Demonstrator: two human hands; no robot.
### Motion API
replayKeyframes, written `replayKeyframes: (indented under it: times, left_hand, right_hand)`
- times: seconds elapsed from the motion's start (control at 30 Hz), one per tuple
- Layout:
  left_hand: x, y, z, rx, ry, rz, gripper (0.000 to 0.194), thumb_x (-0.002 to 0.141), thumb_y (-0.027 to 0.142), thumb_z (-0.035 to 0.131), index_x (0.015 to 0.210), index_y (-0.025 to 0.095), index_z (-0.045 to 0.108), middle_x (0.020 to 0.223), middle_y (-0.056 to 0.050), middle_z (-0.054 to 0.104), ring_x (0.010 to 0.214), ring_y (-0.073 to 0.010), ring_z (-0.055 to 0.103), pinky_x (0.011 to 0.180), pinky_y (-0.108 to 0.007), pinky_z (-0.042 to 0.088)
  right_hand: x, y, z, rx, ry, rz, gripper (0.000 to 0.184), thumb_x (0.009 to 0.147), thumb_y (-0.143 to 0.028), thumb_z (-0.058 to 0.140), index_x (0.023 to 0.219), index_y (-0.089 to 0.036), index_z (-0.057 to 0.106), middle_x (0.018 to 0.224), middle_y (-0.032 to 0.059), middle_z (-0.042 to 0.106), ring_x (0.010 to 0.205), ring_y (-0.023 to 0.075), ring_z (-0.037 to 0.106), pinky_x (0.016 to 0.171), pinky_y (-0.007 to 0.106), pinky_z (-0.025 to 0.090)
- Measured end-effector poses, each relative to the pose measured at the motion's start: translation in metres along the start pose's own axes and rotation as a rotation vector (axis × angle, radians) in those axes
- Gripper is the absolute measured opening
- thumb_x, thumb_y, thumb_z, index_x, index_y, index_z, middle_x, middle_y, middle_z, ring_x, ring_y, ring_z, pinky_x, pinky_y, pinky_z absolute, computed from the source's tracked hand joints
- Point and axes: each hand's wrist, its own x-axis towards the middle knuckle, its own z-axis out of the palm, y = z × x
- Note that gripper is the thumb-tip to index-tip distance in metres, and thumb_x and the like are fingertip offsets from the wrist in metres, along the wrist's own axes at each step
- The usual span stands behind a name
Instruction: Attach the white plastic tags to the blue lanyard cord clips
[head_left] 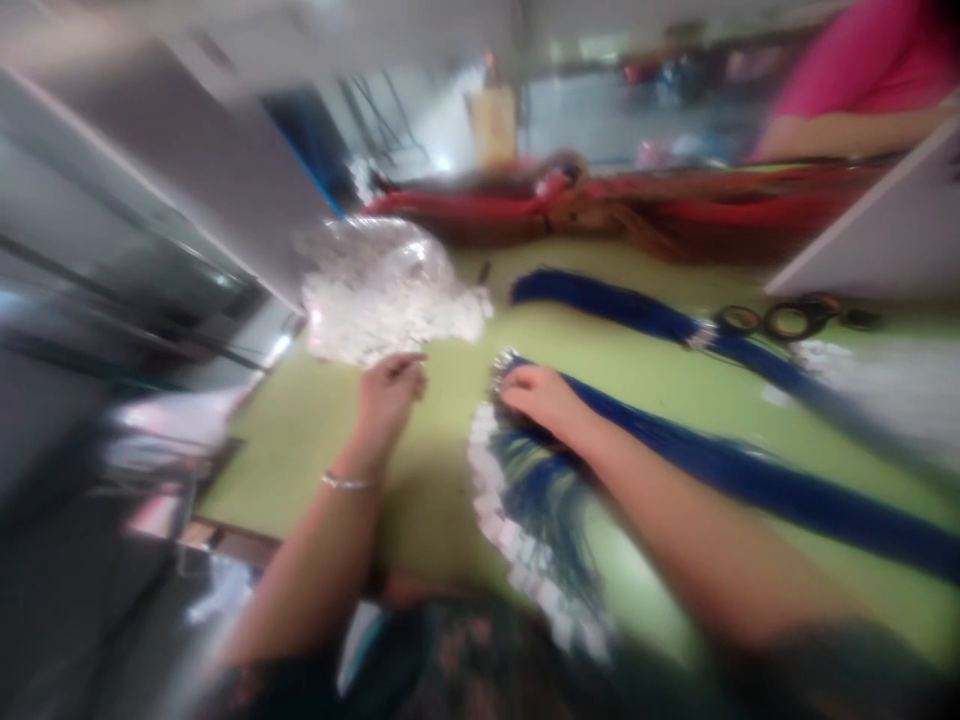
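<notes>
My left hand (391, 392) is just in front of a clear plastic bag of small white pieces (390, 290), its fingers pinched together. Whatever sits between those fingertips is too small and blurred to name. My right hand (541, 395) rests at the left end of a long bundle of dark blue wires (697, 460), where small shiny ends (501, 368) show. The fingers are bent down over that end and partly hidden. Below it, loose blue wires fan out to a curved row of white connectors (491, 485) along the near side.
A second blue wire bundle (607, 298) lies farther back, with black-handled scissors (787, 318) beside it. Red and brown wire bundles (675, 205) run across the back of the green table (292, 440). Another person's pink sleeve (847, 75) shows at upper right.
</notes>
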Motion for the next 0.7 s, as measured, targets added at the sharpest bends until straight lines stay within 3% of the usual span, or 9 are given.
replayKeyframes:
  times: [0.13, 0.23, 0.43, 0.7]
  left_hand:
    - [-0.019, 0.013, 0.039, -0.257, -0.211, -0.024, 0.040, 0.072, 0.031, 0.072, 0.108, 0.015, 0.067, 0.071, -0.002, 0.064, 0.062, -0.0111, 0.056, 0.059, -0.025, 0.044]
    - [-0.029, 0.020, 0.054, -0.393, -0.289, -0.125, 0.034, 0.067, 0.031, 0.078, 0.094, 0.013, 0.071, 0.070, -0.003, 0.065, 0.064, -0.0105, 0.057, 0.061, -0.023, 0.044]
    - [-0.034, 0.020, 0.056, -0.524, -0.390, -0.260, 0.024, 0.070, 0.031, 0.077, 0.083, 0.011, 0.073, 0.069, -0.004, 0.064, 0.058, -0.0071, 0.052, 0.058, -0.020, 0.042]
    - [-0.032, 0.010, 0.058, -0.385, -0.371, -0.261, 0.023, 0.074, 0.036, 0.072, 0.070, 0.014, 0.067, 0.058, -0.002, 0.059, 0.048, -0.0077, 0.046, 0.043, -0.021, 0.033]
  right_hand:
    - [0.001, 0.002, 0.003, -0.100, 0.074, -0.079, 0.006, 0.062, -0.017, 0.055, 0.064, -0.016, 0.061, 0.061, -0.0016, 0.060, 0.057, 0.0103, 0.050, 0.057, 0.022, 0.039]
    - [0.001, 0.003, 0.004, -0.083, 0.111, -0.066, 0.007, 0.062, -0.020, 0.054, 0.066, -0.017, 0.058, 0.058, -0.0033, 0.056, 0.054, 0.0104, 0.048, 0.054, 0.022, 0.037]
    - [-0.001, 0.007, 0.009, -0.095, 0.154, -0.113, 0.003, 0.060, -0.020, 0.055, 0.062, -0.018, 0.056, 0.054, -0.0045, 0.052, 0.052, 0.0097, 0.044, 0.052, 0.021, 0.035]
    - [-0.004, 0.010, 0.012, -0.148, 0.148, -0.240, 0.009, 0.064, -0.018, 0.056, 0.071, -0.016, 0.062, 0.062, -0.0024, 0.059, 0.056, 0.0098, 0.047, 0.057, 0.022, 0.037]
